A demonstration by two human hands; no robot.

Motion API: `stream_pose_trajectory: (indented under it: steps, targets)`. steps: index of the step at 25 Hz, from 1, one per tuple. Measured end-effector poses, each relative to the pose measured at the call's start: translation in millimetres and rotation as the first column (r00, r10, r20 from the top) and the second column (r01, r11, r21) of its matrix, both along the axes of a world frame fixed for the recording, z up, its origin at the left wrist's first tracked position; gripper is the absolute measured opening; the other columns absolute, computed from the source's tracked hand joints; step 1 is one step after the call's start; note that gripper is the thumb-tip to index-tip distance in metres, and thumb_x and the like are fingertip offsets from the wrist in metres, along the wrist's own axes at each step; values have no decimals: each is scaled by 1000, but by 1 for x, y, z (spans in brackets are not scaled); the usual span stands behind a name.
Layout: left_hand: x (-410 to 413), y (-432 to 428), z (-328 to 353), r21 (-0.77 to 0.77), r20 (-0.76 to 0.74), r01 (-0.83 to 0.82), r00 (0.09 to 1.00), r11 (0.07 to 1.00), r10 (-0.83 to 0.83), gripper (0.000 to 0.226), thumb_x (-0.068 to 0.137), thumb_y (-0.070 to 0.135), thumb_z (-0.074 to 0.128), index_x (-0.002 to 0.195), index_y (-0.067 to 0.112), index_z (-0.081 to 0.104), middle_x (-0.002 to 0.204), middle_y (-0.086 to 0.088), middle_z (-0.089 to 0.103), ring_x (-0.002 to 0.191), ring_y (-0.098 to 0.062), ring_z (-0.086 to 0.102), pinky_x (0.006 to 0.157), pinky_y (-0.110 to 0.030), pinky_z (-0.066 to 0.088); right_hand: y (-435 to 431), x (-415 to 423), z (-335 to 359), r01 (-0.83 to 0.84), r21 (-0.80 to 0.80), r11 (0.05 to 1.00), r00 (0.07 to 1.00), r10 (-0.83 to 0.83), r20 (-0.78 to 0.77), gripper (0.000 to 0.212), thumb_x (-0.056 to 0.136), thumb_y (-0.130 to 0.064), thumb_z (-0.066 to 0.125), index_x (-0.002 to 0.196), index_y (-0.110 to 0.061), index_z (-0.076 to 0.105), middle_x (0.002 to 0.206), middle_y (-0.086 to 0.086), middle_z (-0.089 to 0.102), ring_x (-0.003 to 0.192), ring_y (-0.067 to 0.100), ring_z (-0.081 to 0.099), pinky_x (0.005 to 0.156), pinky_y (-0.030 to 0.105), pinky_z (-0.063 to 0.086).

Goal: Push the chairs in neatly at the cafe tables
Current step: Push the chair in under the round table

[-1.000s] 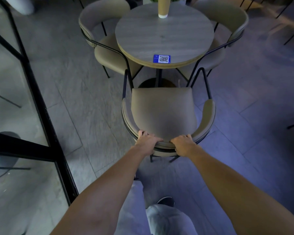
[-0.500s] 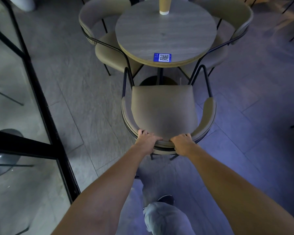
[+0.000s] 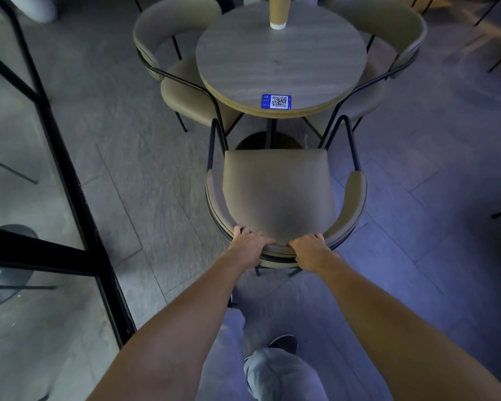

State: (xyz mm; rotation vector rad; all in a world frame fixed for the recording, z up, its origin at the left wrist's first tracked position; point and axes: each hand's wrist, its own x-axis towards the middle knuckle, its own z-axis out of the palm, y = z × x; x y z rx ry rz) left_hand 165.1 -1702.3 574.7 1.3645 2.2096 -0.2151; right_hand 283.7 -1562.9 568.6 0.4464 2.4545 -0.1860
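Together, left hand (image 3: 250, 245), right hand (image 3: 311, 252) on chair (image 3: 278, 192)

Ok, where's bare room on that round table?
The round grey wood-grain tabletop is bare across its middle, between the tan paper cup at the far edge and the blue QR sticker at the near edge. Crowded below that rim: the near beige chair's black frame nears the left chair and right chair.
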Motion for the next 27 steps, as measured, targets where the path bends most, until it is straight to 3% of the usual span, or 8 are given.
stream_pose_trajectory:
  steps: [13,18,20,23,27]
  targets:
    - [-1,2,0,12,-21,14,1000,1000,-14,60,88,15,64,139,43,47,126,0,58,119,-29,46,106,-47,23,4,3,-2,-6,-25,1000,1000,6,-28,35,93,-14,51,126,-23,59,118,7,65,113,28,53,102,43,33]
    - [3,15,5,-88,-72,99,992,991,-105,42,87,25,66,127,30,57,123,-6,59,117,-31,50,101,-49,33,8,-4,9,-49,-21,999,999,49,15,37,90,-21,60,127,-19,59,120,9,64,114,29,54,98,41,40]
    - [4,24,14,-72,-40,121,992,990,-124,34,90,30,58,123,25,60,122,-8,60,117,-32,52,97,-45,38,14,-9,22,-28,-77,997,1000,28,5,43,84,-29,67,124,-18,60,118,9,64,112,29,56,96,41,43]
    - [5,42,27,-21,26,138,990,990,-138,42,92,48,52,123,22,62,122,-9,61,117,-33,54,95,-42,41,29,-11,42,50,-153,987,998,-53,-20,48,81,-45,67,120,-17,61,119,9,65,110,31,60,94,42,47]
    - [-2,76,58,58,-33,174,985,983,-172,40,96,47,47,123,21,61,125,-9,60,120,-33,54,97,-43,39,61,-11,77,116,-124,985,989,-126,-75,39,88,-42,58,118,-17,59,119,10,64,113,33,60,94,44,49]
